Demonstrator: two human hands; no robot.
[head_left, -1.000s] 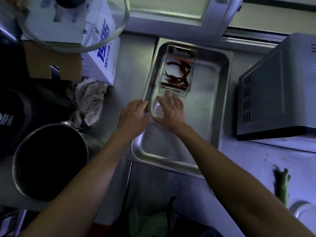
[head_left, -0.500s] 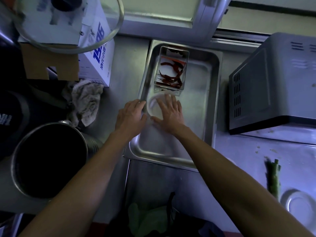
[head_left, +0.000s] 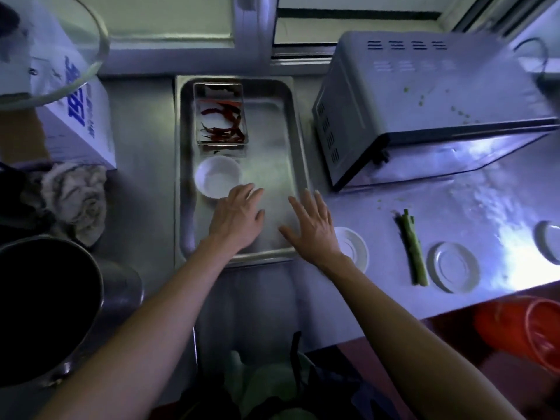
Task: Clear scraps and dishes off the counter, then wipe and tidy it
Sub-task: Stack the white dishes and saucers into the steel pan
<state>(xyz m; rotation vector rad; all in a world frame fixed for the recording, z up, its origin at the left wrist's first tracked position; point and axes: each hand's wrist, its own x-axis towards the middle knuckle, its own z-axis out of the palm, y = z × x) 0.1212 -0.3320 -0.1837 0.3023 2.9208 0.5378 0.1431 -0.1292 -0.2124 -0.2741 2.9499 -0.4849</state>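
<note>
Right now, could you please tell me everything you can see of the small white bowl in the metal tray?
The small white bowl is round, shallow and glossy, probably ceramic, and looks empty. It stands upright on the floor of the metal tray, toward the tray's left side, just in front of the rectangular steel container of dried red chillies; whether they touch is unclear. The fingertips of the left hand reach its near right rim without gripping it. The right hand is apart from it.

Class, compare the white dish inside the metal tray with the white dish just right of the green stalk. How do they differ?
The dish in the metal tray, the white bowl, sits upright showing its hollow; the overturned dish beside the green stalk shows its foot ring. The bowl lies in the tray, the overturned dish on the counter. Both are white and round.
</note>
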